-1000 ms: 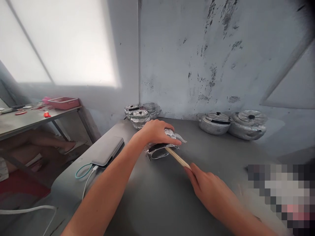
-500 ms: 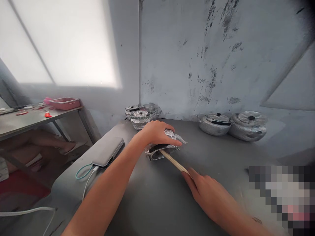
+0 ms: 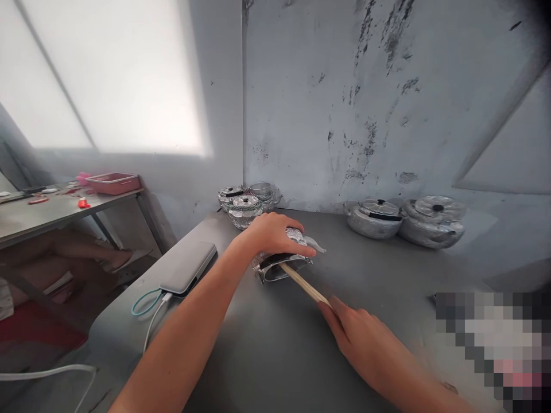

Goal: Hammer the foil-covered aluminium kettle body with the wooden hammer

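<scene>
A small silver teapot point(image 3: 296, 235) lies tipped on the grey table with its opening facing me. Its spout points right, and a dark handle lies across the upper rim. From above, my left hand point(image 3: 278, 232) is closed round its body, thumb along the near side. My right hand point(image 3: 353, 321) grips a pair of pale wooden chopsticks point(image 3: 305, 285), whose far ends reach inside the opening. Their tips are hidden in the teapot.
Several silver pots point(image 3: 245, 209) stand at the back left, and two lidded pots point(image 3: 373, 219) at the back right. A power bank point(image 3: 189, 267) with cables lies left of my forearm. On another table sits a pink basket point(image 3: 114, 183); a person's legs point(image 3: 81, 249) show beneath.
The view has shifted very slightly. Both hands, the teapot and the chopsticks stay nearly where they were.
</scene>
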A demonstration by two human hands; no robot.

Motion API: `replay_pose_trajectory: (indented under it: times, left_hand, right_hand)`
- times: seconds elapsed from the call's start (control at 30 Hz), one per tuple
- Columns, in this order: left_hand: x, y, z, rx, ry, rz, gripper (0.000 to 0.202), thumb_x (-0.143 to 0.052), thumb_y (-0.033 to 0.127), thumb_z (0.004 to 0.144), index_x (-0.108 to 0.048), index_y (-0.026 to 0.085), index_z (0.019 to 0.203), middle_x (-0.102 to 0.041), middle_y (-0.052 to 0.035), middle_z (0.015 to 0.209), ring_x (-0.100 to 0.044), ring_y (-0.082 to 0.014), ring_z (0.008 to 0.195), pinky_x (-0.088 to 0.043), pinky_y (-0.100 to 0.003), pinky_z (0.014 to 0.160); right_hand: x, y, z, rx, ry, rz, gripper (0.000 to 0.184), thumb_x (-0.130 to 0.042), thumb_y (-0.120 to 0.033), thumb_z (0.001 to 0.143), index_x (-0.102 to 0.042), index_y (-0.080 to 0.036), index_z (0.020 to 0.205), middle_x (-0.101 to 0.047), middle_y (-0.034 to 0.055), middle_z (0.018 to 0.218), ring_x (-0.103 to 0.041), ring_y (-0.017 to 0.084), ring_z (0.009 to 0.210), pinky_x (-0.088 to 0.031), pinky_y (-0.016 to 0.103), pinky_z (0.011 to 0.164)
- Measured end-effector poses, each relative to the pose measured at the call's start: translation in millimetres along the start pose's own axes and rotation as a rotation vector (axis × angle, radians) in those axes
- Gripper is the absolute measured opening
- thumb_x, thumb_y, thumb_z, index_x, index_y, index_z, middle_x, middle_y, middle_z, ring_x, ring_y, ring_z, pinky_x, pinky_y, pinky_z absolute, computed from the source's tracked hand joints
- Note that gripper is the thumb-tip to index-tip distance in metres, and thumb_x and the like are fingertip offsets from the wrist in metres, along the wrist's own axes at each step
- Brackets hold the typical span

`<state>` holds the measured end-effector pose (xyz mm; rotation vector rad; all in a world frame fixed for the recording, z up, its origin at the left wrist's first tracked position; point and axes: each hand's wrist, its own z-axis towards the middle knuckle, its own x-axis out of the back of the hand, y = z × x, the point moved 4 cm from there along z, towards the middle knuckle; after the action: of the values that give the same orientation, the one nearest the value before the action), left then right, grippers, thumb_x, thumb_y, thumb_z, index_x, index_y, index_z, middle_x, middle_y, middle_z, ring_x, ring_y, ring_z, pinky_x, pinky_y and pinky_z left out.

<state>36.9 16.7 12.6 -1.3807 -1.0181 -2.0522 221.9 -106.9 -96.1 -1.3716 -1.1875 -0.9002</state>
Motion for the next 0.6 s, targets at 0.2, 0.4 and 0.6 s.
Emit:
replay_pose_trajectory:
  times: [0.2,0.4,0.6]
  left_hand:
    - [1.1,1.7,-0.5,0.006,-0.018,-0.002,0.075,-0.061,0.085,0.066,-0.071,0.035,0.120,-0.074,0.0007,0.113,-0.067,-0.0285,0.102,-0.049,-0.035,0.088]
    - [1.7,1.9,-0.4,0.005,-0.017,0.002,0.072,-0.063,0.083,0.067,-0.071,0.034,0.120,-0.074,0.0008,0.115,-0.067,-0.0281,0.103,-0.049,-0.034,0.088]
    - [0.8,0.1,-0.4,-0.007,-0.009,-0.017,0.073,-0.062,0.084,0.067,-0.072,0.034,0.119,-0.075,0.0005,0.112,-0.067,-0.0281,0.102,-0.049,-0.034,0.087]
  right_hand:
    - [2.4,1.2,2.7,0.015,0.037,0.048,0.041,-0.021,-0.044,0.107,-0.047,-0.026,0.081,-0.069,0.0028,0.070,-0.068,0.027,0.067,-0.028,0.032,0.058]
    - [8.4,2.0,3.4,0.027,0.080,0.089,0.043,-0.020,-0.045,0.107,-0.047,-0.026,0.079,-0.068,0.0022,0.068,-0.064,0.023,0.064,-0.027,0.032,0.059]
    - [5.1,2.5,0.3,0.016,0.032,0.119,0.046,-0.019,-0.048,0.106,-0.048,-0.026,0.078,-0.068,0.0019,0.069,-0.063,0.023,0.063,-0.027,0.032,0.059]
